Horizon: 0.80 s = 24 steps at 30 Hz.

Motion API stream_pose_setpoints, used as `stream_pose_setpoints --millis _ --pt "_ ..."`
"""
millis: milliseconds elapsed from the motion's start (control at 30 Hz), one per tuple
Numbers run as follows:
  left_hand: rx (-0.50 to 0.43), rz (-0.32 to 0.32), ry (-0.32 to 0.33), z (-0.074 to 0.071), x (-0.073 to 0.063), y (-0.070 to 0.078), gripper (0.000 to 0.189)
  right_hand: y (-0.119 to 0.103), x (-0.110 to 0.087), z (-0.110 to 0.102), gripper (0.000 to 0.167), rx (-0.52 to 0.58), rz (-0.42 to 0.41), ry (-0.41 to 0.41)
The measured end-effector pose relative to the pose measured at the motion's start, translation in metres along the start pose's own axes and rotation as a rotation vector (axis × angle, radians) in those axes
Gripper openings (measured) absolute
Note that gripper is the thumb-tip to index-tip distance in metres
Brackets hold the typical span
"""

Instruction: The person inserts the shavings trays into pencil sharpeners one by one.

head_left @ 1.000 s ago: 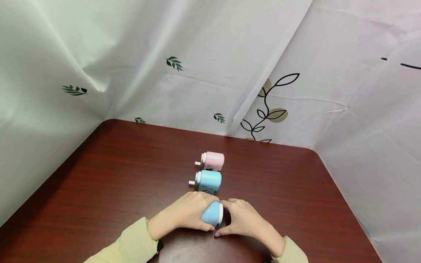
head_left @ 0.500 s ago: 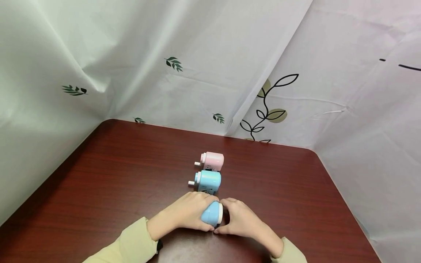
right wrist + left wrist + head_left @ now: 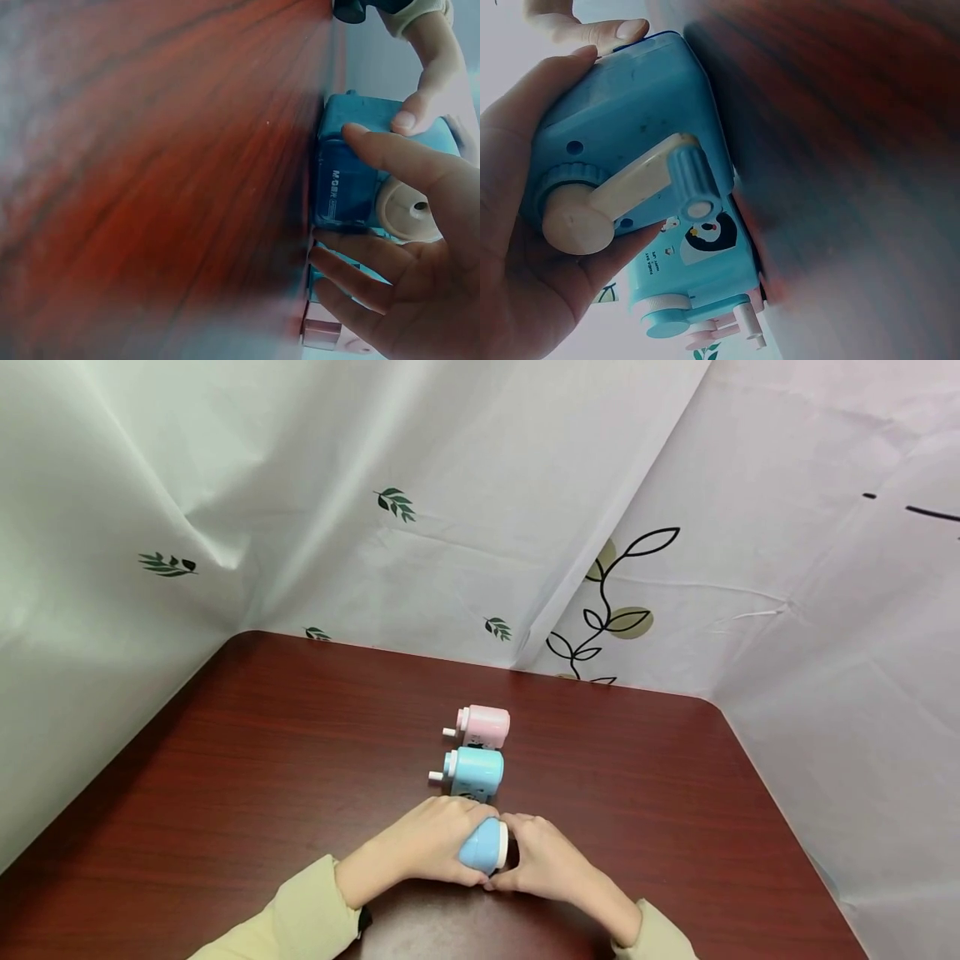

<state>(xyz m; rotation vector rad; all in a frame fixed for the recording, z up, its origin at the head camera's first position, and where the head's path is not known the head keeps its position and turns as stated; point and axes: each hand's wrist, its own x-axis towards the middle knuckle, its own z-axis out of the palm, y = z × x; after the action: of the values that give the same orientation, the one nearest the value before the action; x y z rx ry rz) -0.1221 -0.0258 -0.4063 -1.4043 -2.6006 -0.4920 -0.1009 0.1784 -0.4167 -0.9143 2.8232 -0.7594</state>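
Note:
A blue crank pencil sharpener [image 3: 482, 847] stands on the table nearest the person. My left hand [image 3: 438, 839] grips its body; the left wrist view shows the cream crank [image 3: 641, 180] on the side facing that wrist. At the opposite end, my right hand [image 3: 551, 860] has its thumb and fingers at the two sides of the dark translucent shavings drawer [image 3: 343, 184], below the cream round front [image 3: 405, 210]. The right wrist view shows this hand pinching the drawer end. The drawer looks seated in the body.
Just behind stands a light blue crank sharpener [image 3: 478, 771] with a panda print, and a pink one [image 3: 486, 727] stands beyond it. Both cranks point left. The dark red wooden table [image 3: 300, 735] meets a pale leaf-print curtain [image 3: 322, 527] at the back.
My right hand has shifted slightly left, its thumb closer to the blue sharpener. The left hand and the other sharpeners stay where they were.

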Motion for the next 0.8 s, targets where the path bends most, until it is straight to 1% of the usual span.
stream_pose_setpoints --millis 200,400,600,800 --pt "0.007 0.001 0.007 -0.0006 -0.0004 0.0001 0.059 -0.0011 0.0018 0.0011 0.063 -0.011 -0.023 0.000" --pt "0.011 0.003 0.013 0.0009 -0.0005 0.0007 0.058 -0.0013 0.0028 0.0009 0.065 0.002 -0.014 -0.011" --pt "0.018 0.006 0.015 0.0015 -0.0002 0.0006 0.058 0.0003 0.0041 0.0022 0.069 -0.017 -0.012 -0.018" --pt "-0.002 0.015 0.013 0.0011 -0.0006 -0.0003 0.059 0.0012 0.0037 0.0027 0.068 -0.001 -0.003 -0.029"
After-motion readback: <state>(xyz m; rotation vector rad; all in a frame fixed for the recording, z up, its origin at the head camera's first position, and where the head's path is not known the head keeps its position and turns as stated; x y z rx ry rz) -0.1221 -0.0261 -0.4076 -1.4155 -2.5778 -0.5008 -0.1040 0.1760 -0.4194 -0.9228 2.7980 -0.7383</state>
